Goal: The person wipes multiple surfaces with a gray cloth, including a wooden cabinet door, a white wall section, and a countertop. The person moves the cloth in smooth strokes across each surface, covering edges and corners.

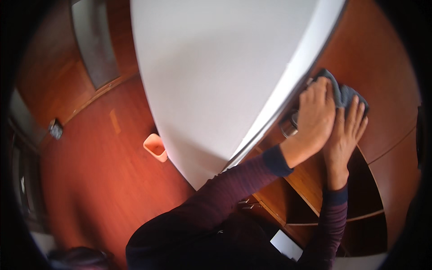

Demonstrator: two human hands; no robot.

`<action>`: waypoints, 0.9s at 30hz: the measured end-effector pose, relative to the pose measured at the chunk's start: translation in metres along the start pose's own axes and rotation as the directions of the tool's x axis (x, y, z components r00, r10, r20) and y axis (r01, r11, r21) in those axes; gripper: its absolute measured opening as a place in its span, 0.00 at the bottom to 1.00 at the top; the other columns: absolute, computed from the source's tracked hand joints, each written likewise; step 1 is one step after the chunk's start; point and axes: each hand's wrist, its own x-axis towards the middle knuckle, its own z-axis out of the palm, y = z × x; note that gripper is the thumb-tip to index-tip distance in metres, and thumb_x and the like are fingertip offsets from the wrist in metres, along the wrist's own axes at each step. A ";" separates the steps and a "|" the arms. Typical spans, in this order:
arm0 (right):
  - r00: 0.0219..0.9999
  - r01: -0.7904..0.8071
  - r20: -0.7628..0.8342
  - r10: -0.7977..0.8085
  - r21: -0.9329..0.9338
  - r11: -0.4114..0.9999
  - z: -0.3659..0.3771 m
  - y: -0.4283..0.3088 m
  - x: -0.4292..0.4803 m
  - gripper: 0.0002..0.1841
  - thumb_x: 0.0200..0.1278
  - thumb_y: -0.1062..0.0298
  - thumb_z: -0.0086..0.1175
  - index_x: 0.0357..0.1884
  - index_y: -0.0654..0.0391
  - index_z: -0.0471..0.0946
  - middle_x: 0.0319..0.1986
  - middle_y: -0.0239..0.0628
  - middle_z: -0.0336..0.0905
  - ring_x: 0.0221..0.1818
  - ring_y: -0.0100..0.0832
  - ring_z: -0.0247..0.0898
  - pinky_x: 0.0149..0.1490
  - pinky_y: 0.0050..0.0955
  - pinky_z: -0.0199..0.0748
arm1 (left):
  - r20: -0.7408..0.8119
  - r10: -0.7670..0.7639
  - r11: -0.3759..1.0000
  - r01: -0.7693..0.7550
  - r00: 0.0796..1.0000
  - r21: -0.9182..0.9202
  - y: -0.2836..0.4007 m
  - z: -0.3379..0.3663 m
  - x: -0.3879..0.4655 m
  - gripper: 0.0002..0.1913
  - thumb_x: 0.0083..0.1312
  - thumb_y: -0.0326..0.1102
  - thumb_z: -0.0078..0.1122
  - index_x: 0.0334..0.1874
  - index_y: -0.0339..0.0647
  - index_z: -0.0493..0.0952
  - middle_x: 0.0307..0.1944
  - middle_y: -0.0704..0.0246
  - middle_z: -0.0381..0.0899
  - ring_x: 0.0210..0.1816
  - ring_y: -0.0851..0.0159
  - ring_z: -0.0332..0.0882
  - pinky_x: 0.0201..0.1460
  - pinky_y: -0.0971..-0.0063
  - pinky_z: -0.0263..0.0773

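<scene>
A folded dark grey cloth lies against a reddish-brown wooden panel at the right. My left hand is bent over the cloth's left side, its fingertips partly hidden. Beside it, my right hand presses on the cloth's lower right part with the fingers spread. Both hands touch the cloth and nearly touch each other. Just left of my left hand is a shiny metal cylindrical object, partly covered by that hand.
A large white panel with a dark edge rises through the middle. Wooden shelves with dark compartments lie below my arms. A pinkish-orange bin stands on the red-brown floor. A white rectangular object is near my body.
</scene>
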 end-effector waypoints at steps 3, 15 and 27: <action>1.000 0.004 0.021 -0.003 -0.028 1.000 0.003 -0.021 -0.008 0.25 0.77 0.67 0.54 0.73 0.60 0.73 0.83 0.54 0.55 0.86 0.55 0.45 0.84 0.63 0.38 | 0.011 0.040 0.999 -0.039 0.999 -0.015 -0.020 -0.013 -0.010 0.27 0.71 0.25 0.54 0.69 0.13 0.68 0.71 0.37 0.66 0.67 0.38 0.71 0.67 0.49 0.70; 0.995 -0.100 -0.046 0.092 -0.215 0.972 -0.164 0.046 -0.155 0.32 0.84 0.52 0.49 0.81 0.58 0.64 0.84 0.51 0.53 0.86 0.53 0.47 0.83 0.60 0.44 | 0.324 0.199 0.980 -0.179 0.925 -0.092 0.146 -0.051 -0.116 0.38 0.64 0.35 0.61 0.74 0.15 0.67 0.81 0.34 0.55 0.80 0.36 0.57 0.80 0.52 0.62; 0.962 -0.271 -0.102 0.251 -0.376 0.886 -0.261 0.161 -0.265 0.33 0.86 0.48 0.44 0.86 0.49 0.57 0.86 0.43 0.47 0.88 0.48 0.42 0.83 0.64 0.44 | 0.369 0.451 0.887 -0.361 0.813 -0.288 0.291 -0.015 -0.162 0.42 0.63 0.40 0.67 0.81 0.38 0.67 0.84 0.33 0.44 0.85 0.30 0.43 0.80 0.43 0.59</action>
